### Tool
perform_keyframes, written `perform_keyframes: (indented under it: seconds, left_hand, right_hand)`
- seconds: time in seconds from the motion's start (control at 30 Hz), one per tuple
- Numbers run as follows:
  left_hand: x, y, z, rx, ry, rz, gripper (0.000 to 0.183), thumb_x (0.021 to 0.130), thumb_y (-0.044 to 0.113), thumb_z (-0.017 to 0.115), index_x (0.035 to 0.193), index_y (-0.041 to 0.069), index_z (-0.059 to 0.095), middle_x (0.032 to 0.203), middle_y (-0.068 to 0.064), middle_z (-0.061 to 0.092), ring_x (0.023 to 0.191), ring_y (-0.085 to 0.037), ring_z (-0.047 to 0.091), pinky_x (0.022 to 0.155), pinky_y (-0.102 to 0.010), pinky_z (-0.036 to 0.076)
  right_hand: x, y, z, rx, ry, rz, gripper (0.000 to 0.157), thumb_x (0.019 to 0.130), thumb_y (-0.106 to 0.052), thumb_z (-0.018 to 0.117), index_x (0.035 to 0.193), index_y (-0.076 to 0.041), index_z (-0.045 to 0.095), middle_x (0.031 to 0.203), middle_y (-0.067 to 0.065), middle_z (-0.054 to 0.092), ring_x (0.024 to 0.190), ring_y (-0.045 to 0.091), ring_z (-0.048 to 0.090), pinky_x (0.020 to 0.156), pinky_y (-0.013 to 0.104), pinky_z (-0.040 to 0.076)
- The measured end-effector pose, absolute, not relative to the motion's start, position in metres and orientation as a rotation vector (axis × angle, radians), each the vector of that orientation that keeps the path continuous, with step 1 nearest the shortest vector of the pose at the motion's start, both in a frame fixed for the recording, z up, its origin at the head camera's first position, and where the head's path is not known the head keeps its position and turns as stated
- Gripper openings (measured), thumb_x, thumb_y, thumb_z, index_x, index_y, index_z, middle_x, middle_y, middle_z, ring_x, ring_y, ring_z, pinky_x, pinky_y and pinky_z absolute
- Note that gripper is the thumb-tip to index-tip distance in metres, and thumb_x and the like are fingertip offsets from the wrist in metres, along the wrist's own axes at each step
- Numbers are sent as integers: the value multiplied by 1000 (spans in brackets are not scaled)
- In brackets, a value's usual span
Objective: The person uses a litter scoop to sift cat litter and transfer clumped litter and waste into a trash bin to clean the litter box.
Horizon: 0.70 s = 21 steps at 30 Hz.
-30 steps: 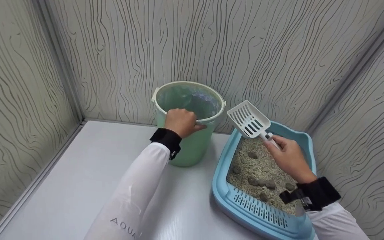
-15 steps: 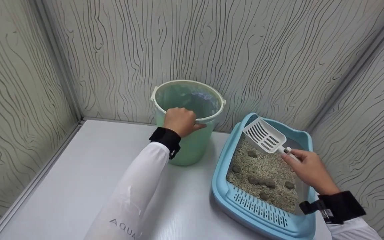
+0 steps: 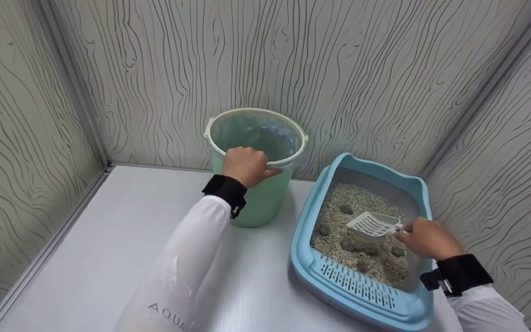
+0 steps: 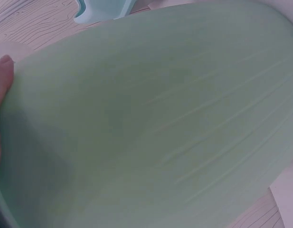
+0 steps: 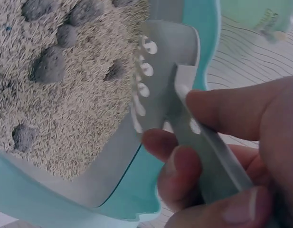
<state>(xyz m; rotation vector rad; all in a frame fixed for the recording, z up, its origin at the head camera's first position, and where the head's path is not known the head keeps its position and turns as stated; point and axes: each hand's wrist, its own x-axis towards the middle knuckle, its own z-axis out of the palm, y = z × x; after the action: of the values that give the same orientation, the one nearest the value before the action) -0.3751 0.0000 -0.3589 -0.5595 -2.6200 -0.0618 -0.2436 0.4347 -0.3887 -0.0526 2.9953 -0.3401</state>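
Green plastic bin: the left hand grips its near rim, seemingly to steady it. The right hand holds a white slotted scoop by its handle, likely so the blade reaches leftward from the hand over litter and dark clumps. Under that hand sits the blue tray. White bench lies below both hands; 3 wood-grain walls stand beyond.

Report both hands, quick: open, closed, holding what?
Left hand: closed, gripping the green bin by its rim.
Right hand: closed, holding the white slotted scoop by its handle.
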Motion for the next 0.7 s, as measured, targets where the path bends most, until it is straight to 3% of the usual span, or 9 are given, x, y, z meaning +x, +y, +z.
perform_keyframes:
  seconds: [0.1, 0.17, 0.23, 0.33, 0.5, 0.6, 0.7]
  left_hand:
    - [-376, -1, -359, -556, -2626, -62, 72, 90, 78, 59, 58, 19, 34, 55, 3, 30, 51, -17, 32, 47, -36, 24]
    - [-376, -1, -359, -551, -2633, -59, 72, 90, 79, 59, 58, 19, 34, 55, 3, 29, 51, -17, 31, 47, -36, 23]
    - [-375, 0, -358, -544, -2637, -58, 72, 89, 79, 59, 58, 19, 34, 55, 3, 29, 52, -17, 31, 47, -36, 23]
    - [-375, 1, -358, -543, -2635, -73, 73, 89, 78, 60, 58, 19, 33, 55, 3, 29, 52, -17, 31, 48, -36, 23]
    - [-375, 0, -358, -564, -2615, -87, 73, 89, 77, 61, 57, 19, 32, 56, 3, 29, 53, -18, 32, 48, -37, 24]
    - [-375, 0, -358, -561, -2611, -81, 73, 89, 77, 61, 56, 19, 31, 55, 3, 29, 53, -18, 32, 47, -37, 25]
    - [-375, 0, -358, -559, -2619, -86, 73, 90, 77, 60, 57, 20, 32, 55, 3, 29, 53, -18, 32, 48, -37, 25]
  right_hand:
    - [-250, 434, -395, -30, 2974, -336, 41, 103, -33, 63, 69, -9, 63, 61, -2, 49, 52, 12, 40, 55, 32, 35]
    - [-255, 434, -399, -23, 2958, -333, 47, 103, -31, 62, 60, -20, 46, 55, -8, 31, 50, 9, 31, 53, 29, 30]
    - [-260, 434, -401, -22, 2937, -326, 51, 102, -30, 62, 58, -23, 38, 54, -10, 26, 49, 7, 26, 52, 28, 28]
    - [-268, 433, -404, -27, 2912, -256, 51, 102, -29, 60, 57, -23, 37, 55, -9, 26, 50, 9, 29, 54, 30, 32]
    - [-283, 428, -408, -47, 2867, -129, 46, 103, -28, 59, 59, -18, 46, 62, 0, 48, 58, 17, 52, 66, 40, 48]
    - [-290, 423, -409, -20, 2866, -133, 42, 102, -28, 60, 63, -17, 50, 68, 3, 54, 63, 19, 56, 68, 40, 49]
    - [-295, 419, -412, 13, 2888, -129, 41, 101, -27, 62, 64, -17, 47, 65, -1, 47, 61, 18, 51, 65, 37, 44]
